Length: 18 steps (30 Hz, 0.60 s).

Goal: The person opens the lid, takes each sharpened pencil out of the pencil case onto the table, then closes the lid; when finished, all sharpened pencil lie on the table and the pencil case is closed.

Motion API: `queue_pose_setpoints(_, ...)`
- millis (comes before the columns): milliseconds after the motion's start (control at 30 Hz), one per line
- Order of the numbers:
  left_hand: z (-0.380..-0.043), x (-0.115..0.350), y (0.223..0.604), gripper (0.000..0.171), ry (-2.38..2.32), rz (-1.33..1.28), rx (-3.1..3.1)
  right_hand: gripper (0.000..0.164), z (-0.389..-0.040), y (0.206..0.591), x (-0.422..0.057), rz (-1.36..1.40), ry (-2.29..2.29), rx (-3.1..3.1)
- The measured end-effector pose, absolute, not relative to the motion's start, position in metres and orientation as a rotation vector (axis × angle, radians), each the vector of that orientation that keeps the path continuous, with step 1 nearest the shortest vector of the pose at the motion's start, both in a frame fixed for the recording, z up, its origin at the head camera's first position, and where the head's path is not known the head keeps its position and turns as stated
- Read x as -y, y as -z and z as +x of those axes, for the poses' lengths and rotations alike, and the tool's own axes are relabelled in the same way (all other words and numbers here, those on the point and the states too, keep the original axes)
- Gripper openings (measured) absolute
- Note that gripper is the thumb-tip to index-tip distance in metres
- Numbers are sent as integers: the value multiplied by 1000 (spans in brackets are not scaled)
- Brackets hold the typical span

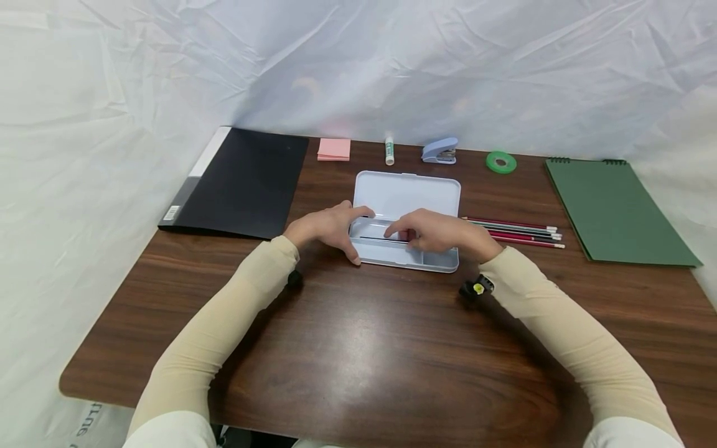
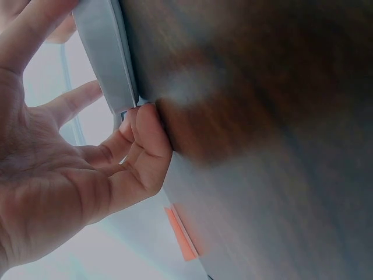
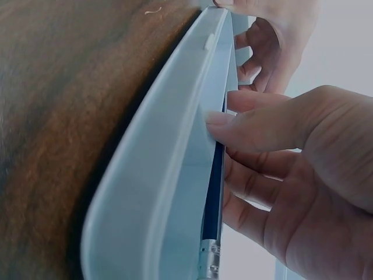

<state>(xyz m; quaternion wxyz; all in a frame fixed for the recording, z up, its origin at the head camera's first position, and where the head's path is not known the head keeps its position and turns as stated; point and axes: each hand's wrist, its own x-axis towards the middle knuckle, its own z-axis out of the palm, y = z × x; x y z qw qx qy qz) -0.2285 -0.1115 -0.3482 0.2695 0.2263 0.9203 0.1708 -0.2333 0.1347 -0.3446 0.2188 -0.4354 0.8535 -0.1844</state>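
An open white pencil case lies on the table in the head view, its lid tipped back. My left hand grips its left end, thumb at the front corner and fingers toward the back. In the left wrist view, curled fingertips touch the case's corner. My right hand reaches into the case, forefinger extended over the long compartment. The right wrist view shows its thumb and fingers on either side of a dark blue pencil with a metal ferrule, which lies along the inside.
Several pencils lie right of the case, beside a green spiral pad. Behind are pink sticky notes, a glue stick, a stapler and green tape. A black folder lies at left.
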Motion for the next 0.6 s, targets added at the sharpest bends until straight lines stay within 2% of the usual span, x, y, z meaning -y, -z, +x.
queue_pose_setpoints(600, -230, 111, 349, 102, -460, 611, -2477, 39, -232, 333, -154, -1185, 573, -2426)
